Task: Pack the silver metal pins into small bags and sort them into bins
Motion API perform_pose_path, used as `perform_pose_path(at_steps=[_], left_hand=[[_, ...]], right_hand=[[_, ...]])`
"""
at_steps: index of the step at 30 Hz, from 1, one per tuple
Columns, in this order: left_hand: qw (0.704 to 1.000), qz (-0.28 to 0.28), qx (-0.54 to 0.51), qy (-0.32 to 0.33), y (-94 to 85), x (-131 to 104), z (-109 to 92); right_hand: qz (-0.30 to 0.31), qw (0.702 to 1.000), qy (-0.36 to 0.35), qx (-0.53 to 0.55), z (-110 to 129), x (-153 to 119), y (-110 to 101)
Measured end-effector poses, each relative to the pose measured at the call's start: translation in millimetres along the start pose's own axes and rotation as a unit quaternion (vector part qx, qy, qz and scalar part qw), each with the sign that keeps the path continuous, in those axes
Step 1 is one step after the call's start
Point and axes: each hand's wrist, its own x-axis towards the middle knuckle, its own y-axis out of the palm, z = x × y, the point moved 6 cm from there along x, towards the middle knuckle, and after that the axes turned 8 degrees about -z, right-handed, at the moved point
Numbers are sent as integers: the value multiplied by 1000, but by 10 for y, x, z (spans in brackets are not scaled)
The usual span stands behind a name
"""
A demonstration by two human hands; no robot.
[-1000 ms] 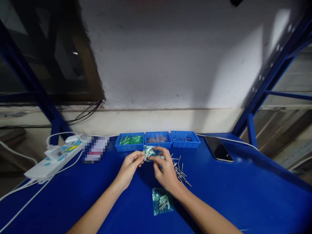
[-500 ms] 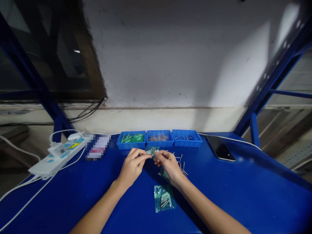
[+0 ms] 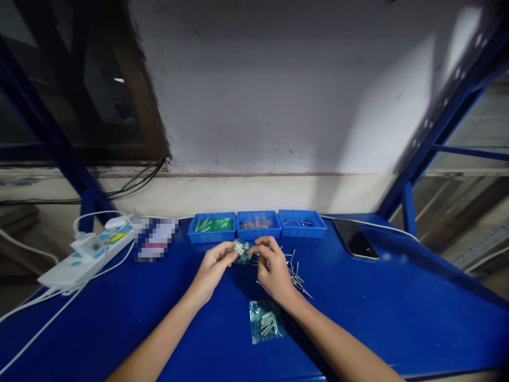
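A small clear plastic bag [image 3: 242, 251] with pale pieces inside is held up in front of the bins. My left hand [image 3: 214, 265] pinches its left side between thumb and fingers. At its right edge, the bent fingers of my right hand [image 3: 273, 268] are closed on the bag; the exact grip is partly hidden. Loose metal screws or pins [image 3: 296, 276] lie in a pile beside my right hand, which covers some of them. Nearer to me, a second clear plastic bag [image 3: 265, 322] holds white plugs and metal pins and lies flat on the table.
Three blue bins stand in a row: a left bin [image 3: 211, 239] with green pieces, a middle bin [image 3: 258, 233] with brownish pieces, and a right bin [image 3: 304, 232] with metal pins. A phone [image 3: 356, 239] lies right; a power strip [image 3: 85, 260] with cables sits left.
The held bag has shifted slightly left and down and turned in my fingers. My right hand has changed its grip, its fingers now more bent. More of the metal pile shows.
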Motion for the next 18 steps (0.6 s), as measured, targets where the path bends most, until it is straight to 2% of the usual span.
perform_pose_path(at_steps=[2,5,8,10,13,15,18], left_hand=[[991,-23,87,97,-25,-23,-114],[944,-24,215,250,31,-119,-277],[910,5,274,311,119,-198,-315],[909,28,279,307,158,-215,-294],[932,51,252,256,169,-187,-237],[961,50,205,180,135,-132,-167],[995,30,88,31,56,-51,-19]], right_hand=[[5,999,53,2,-69,7,19],[41,981,172,77,-183,-10,101],[49,949,261,169,-246,-45,169],[37,946,263,186,-247,-45,164],[22,965,220,138,-212,-27,104],[12,979,187,87,-179,-15,49],[25,992,117,42,-91,-8,21]])
